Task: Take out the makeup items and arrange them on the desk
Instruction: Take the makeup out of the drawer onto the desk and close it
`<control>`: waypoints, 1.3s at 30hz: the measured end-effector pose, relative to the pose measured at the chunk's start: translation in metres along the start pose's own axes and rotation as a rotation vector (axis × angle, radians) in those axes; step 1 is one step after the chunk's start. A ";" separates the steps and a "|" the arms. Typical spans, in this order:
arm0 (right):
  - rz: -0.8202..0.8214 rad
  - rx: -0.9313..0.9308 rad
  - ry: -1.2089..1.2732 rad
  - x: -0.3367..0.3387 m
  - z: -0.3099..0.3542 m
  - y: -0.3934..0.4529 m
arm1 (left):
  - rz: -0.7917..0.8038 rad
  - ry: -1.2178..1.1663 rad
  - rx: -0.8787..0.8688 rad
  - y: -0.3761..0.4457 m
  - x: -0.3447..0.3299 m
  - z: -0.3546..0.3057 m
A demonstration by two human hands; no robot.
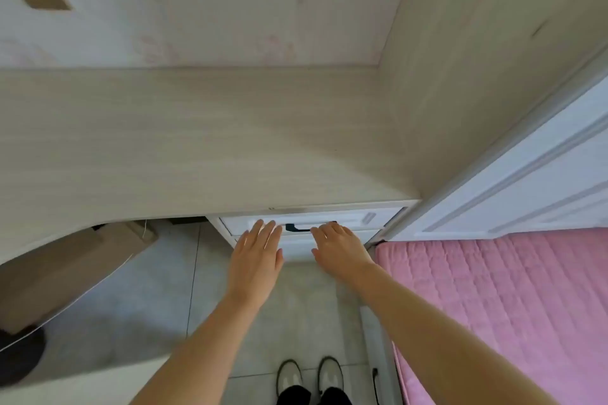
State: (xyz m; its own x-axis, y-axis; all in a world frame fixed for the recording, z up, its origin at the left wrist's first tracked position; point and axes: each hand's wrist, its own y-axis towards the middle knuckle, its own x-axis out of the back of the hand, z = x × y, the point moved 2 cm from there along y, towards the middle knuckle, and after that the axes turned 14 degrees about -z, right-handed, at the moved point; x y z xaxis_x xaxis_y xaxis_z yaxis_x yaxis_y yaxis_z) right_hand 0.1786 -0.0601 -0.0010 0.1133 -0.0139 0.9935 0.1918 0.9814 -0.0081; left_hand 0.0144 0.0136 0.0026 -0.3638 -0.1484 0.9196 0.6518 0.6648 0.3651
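— Where are the makeup items?

— From my head view, none show. I judge they are inside the white drawer (309, 222) under the counter (197, 141), at twelve o'clock from my feet.

— And your hands?

— My left hand (256, 256) and right hand (339, 248) both reach toward the drawer front, fingers (263, 230) straight and relaxed, holding nothing. The dark handle (297, 227) sits between them.

— How will it handle?

— I'd guess the drawer is stiff and slides on rails, so I should hook the handle at its middle. Small makeup pieces are probably light, slippery and breakable.
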 end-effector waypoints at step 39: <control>0.174 -0.044 0.086 -0.086 -0.005 -0.004 | 0.069 0.091 -0.002 0.004 -0.065 0.007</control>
State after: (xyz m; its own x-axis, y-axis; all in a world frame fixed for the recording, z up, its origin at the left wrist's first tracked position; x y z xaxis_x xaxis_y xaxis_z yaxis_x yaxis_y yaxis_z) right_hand 0.1733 -0.0638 -0.0869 0.2305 0.1368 0.9634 0.2040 0.9613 -0.1852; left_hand 0.0362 0.0311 -0.0564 -0.2562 -0.1680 0.9519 0.6743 0.6745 0.3005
